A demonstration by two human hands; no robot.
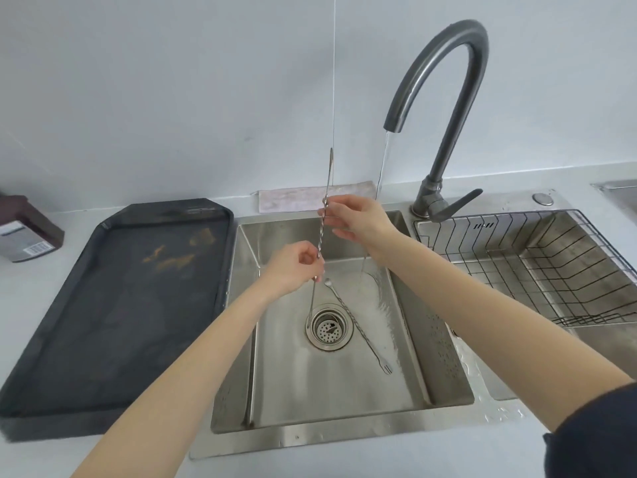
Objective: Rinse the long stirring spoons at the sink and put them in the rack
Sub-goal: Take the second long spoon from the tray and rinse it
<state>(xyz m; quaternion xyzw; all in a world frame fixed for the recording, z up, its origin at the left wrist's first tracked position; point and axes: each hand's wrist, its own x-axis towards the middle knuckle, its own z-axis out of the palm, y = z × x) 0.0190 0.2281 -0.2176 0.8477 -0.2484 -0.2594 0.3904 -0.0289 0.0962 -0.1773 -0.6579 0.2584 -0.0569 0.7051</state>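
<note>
In sink (448,381): 1 spoon (358,329) flat by drain; another (322,232) upright, both hands' fingers (327,212) pinching it; rack (551,270) bare.

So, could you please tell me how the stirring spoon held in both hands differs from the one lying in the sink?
The held spoon stands nearly upright above the basin, while the lying spoon rests flat, slanting across the sink floor beside the drain. The held spoon is pinched by the left hand and right hand; the lying spoon is untouched. The lying spoon plainly shows a small fork end; the held spoon's ends are too thin to make out. Both are long, slim, twisted metal.
</note>
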